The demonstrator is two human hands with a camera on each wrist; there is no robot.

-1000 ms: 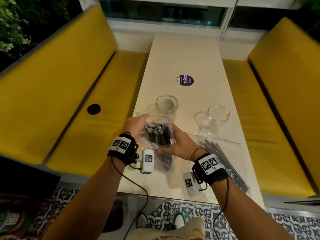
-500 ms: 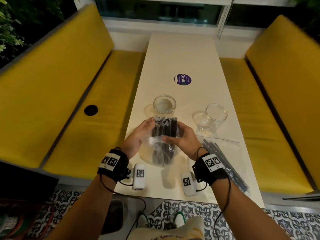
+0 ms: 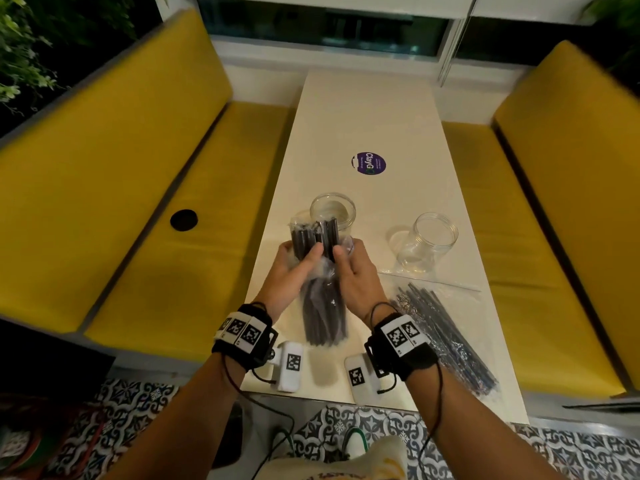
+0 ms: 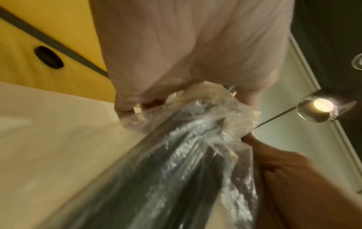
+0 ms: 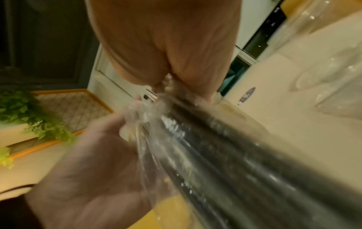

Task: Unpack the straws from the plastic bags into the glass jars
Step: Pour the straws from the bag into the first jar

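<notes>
Your left hand (image 3: 289,268) and right hand (image 3: 353,271) both grip the bag (image 3: 323,306) of straws (image 3: 313,237), fingers curled round it, above the near surface (image 3: 363,116), just before the left jar (image 3: 333,211).

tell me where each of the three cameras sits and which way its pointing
Head: worn on the head, looking forward and down the white table; shows both forearms, left hand and right hand gripping the bag of black straws.
Left wrist: on the left wrist, looking along the palm towards the bag and the yellow bench.
Right wrist: on the right wrist, looking along the palm at the bag; the left hand shows too.
Shared: all views show the bag.
</notes>
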